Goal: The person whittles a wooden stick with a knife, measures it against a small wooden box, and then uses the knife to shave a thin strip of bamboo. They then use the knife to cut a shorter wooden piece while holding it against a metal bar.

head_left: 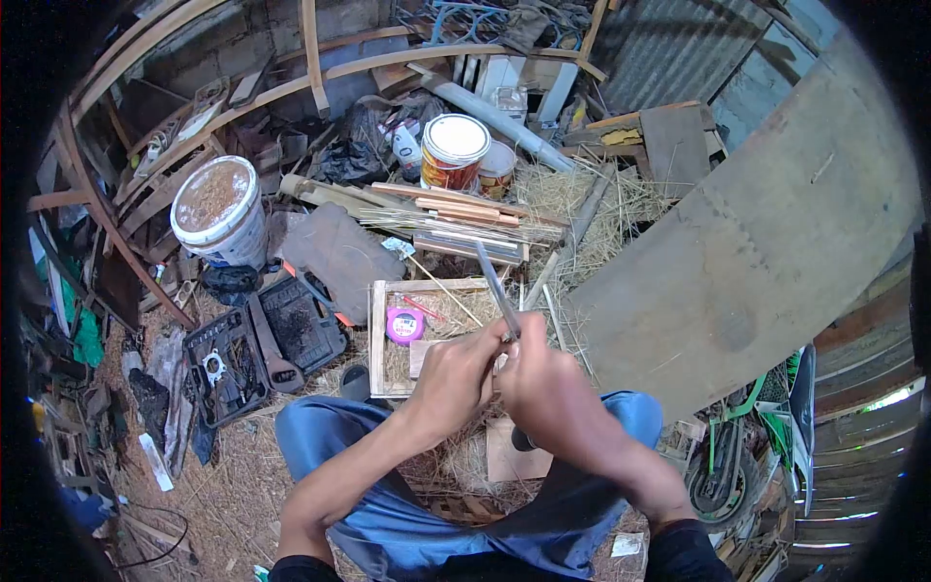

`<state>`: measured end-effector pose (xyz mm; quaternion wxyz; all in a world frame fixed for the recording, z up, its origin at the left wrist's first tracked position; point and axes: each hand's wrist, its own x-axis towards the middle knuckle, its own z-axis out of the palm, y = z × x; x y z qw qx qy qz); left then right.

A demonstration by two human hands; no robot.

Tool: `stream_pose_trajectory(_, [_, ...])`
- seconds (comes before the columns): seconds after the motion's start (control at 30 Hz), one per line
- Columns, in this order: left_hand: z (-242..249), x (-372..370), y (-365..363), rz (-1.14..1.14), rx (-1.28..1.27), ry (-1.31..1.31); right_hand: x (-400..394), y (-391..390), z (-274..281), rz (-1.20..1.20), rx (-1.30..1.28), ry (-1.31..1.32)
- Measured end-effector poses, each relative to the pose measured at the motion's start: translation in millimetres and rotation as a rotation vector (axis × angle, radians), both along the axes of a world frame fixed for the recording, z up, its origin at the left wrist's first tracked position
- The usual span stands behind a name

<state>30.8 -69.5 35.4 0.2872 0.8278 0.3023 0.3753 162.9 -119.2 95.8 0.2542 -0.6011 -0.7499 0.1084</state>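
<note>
My right hand [543,373] is closed around the near end of a thin metal blade or rod [497,289], which points up and slightly left. Pressed up against it, my left hand [456,373] has its fingers closed too; what it holds is hidden between the two hands. Both hands are above my lap, near the right edge of a shallow wooden frame box [378,338]. Inside that box are a pink tape measure [405,325], a red pencil-like stick [421,307] and a small wood block [420,358].
An open tool case [225,364] with a handsaw [274,349] lies at the left. Buckets [456,141] and wood strips [465,211] are ahead. A large board [718,281] slopes at the right, above a green wheeled object [722,466].
</note>
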Motion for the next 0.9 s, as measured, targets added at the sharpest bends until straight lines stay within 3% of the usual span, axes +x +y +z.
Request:
stream_pose_trajectory(0.07, [3.1, 3.1, 0.0, 0.015, -0.031, -0.003, 7.2, 1.8, 14.4, 0.172, -0.214, 0.471])
stream_pose_trajectory(0.1, [1.6, 6.3, 1.2, 0.015, 0.023, -0.045, 2.6, 2.2, 8.8, 0.174, -0.211, 0.470])
stream_pose_trajectory(0.17, [-3.0, 10.4, -1.7, 0.009, 0.057, -0.087, -9.2, -4.0, -9.6, -0.127, 0.027, -0.029])
stream_pose_trajectory(0.2, [-2.9, 10.3, 0.6, 0.027, 0.016, -0.052, -6.5, -2.3, -6.6, -0.132, 0.028, -0.027])
stream_pose_trajectory(0.27, [-2.2, 7.1, 4.9, 0.054, -0.014, -0.019, 0.0, 8.0, 3.3, 0.097, -0.110, 0.501])
stream_pose_trajectory(0.33, [-3.0, 9.1, 5.3, 0.068, -0.078, -0.046, -2.7, 8.1, -1.2, -0.002, -0.126, 0.453])
stream_pose_trajectory(0.4, [-3.7, 11.3, 10.4, 0.082, -0.017, -0.053, -2.7, 10.8, 0.6, 0.014, -0.097, 0.579])
stream_pose_trajectory(0.47, [-4.5, 11.6, 13.0, 0.094, 0.056, -0.104, 1.5, 11.3, 4.3, 0.026, -0.146, 0.532])
stream_pose_trajectory(0.53, [-7.9, 6.7, 17.3, 0.098, 0.060, -0.078, 3.7, 11.7, -3.8, 0.086, 0.064, 0.393])
stream_pose_trajectory(0.9, [-1.5, 15.6, 8.6, 0.091, -0.038, -0.146, -1.0, 3.7, 1.7, -0.087, -0.124, 0.406])
